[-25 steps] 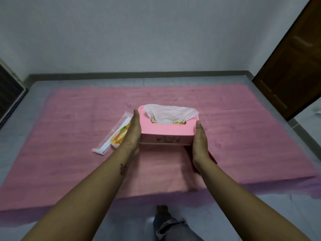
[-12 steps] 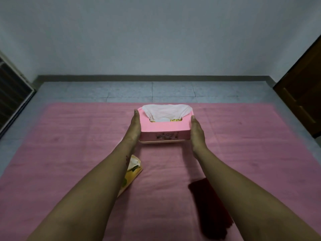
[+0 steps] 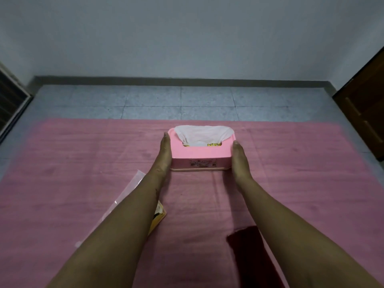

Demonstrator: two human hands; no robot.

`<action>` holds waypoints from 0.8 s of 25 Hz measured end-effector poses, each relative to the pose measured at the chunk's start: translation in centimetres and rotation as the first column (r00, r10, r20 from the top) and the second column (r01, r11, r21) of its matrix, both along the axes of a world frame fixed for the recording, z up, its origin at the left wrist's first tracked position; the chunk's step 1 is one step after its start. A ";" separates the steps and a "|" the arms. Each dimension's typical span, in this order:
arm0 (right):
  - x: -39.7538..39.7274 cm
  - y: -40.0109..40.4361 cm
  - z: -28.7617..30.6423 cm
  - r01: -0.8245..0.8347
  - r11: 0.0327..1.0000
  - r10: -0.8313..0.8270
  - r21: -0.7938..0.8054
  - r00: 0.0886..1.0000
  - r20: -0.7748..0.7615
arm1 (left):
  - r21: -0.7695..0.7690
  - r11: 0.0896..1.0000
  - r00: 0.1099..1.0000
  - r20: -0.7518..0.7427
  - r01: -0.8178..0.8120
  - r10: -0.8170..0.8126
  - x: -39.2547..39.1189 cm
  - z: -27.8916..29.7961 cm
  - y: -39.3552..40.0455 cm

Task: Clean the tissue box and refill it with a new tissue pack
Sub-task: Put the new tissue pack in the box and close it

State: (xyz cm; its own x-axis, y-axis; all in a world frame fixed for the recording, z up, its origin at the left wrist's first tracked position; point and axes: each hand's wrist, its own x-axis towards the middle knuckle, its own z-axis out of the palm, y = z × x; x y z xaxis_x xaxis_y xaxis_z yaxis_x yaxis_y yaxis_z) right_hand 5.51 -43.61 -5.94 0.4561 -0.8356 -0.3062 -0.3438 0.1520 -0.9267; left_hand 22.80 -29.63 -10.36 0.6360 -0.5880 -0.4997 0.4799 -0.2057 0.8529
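Note:
A pink tissue box [image 3: 200,156] sits on the pink mat, near its far edge. A white tissue [image 3: 202,134] fans out of the slot on top, with yellow pack print showing in the opening. My left hand [image 3: 164,154] presses flat against the box's left side, fingers straight. My right hand [image 3: 239,159] lies flat against the right side in the same way. Both forearms reach forward from the bottom of the view.
The pink mat [image 3: 72,173] covers the tiled floor [image 3: 145,100]. An empty yellow and clear wrapper [image 3: 159,215] lies partly under my left forearm. A dark red cloth [image 3: 247,244] lies under my right forearm. A brown door [image 3: 365,113] stands at right.
Both hands have pushed the box away from me, toward the mat's far edge. The wrapper and the dark cloth now lie nearer to me than the box.

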 end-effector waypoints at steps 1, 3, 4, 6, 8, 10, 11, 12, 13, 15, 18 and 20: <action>0.0 -0.1 -0.2 -0.005 1.000 0.006 -0.011 1.000 0.009 | 0.008 1.000 1.000 0.006 0.006 -0.006 0.2 -0.5 -0.1; 0.0 -0.2 -0.4 0.008 1.000 -0.008 -0.003 1.000 0.013 | 0.022 1.000 0.999 0.043 0.010 -0.011 0.3 -0.4 -0.1; 0.0 -0.2 -0.5 0.019 1.000 -0.019 0.004 1.000 0.013 | 0.037 0.999 0.998 0.065 -0.003 0.001 0.1 0.1 0.1; -0.2 0.1 -0.4 0.019 1.000 -0.019 0.010 1.000 -0.007 | 0.039 0.999 0.994 0.106 -0.038 0.034 -0.5 1.3 0.2; -0.7 0.4 -0.1 -0.003 1.000 0.003 0.010 0.999 -0.043 | 0.056 0.997 0.986 0.161 -0.059 0.050 -2.1 4.9 0.7; -1.2 1.0 0.6 -0.028 0.999 0.027 -0.017 0.996 -0.083 | 0.072 0.995 0.975 0.218 -0.064 0.047 -3.7 7.9 1.7; -1.4 1.4 1.2 -0.028 0.995 0.016 -0.091 0.991 -0.135 | 0.088 0.994 0.969 0.242 -0.071 0.048 -4.3 8.7 2.3; -1.7 1.9 1.8 -0.021 0.977 -0.024 -0.211 0.978 -0.209 | 0.120 0.989 0.961 0.269 -0.092 0.056 -4.7 9.4 3.1; -2.0 2.6 2.5 -0.013 0.935 -0.087 -0.354 0.960 -0.265 | 0.153 0.980 0.949 0.305 -0.127 0.076 -5.1 10.1 4.0; -2.6 5.0 4.0 -0.038 0.782 -0.161 -0.622 0.952 -0.259 | 0.153 0.956 0.901 0.398 -0.251 0.173 -5.5 11.5 6.6; -2.3 9.8 5.8 -0.209 0.552 0.060 -0.807 0.975 -0.212 | 0.091 0.879 0.799 0.470 -0.467 0.376 -4.9 12.2 11.8; -1.5 13.4 5.8 -0.364 0.453 0.283 -0.814 0.924 -0.255 | 0.122 0.800 0.722 0.525 -0.587 0.450 -4.4 12.1 16.0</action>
State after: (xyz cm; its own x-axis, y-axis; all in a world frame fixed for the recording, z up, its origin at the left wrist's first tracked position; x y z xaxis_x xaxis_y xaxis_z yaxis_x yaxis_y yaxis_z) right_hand 4.00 -30.17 -0.18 0.7606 -0.5080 0.4042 -0.2665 -0.8121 -0.5192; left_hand 18.44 -13.61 1.73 0.9872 0.0141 -0.1591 0.1564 -0.2866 0.9452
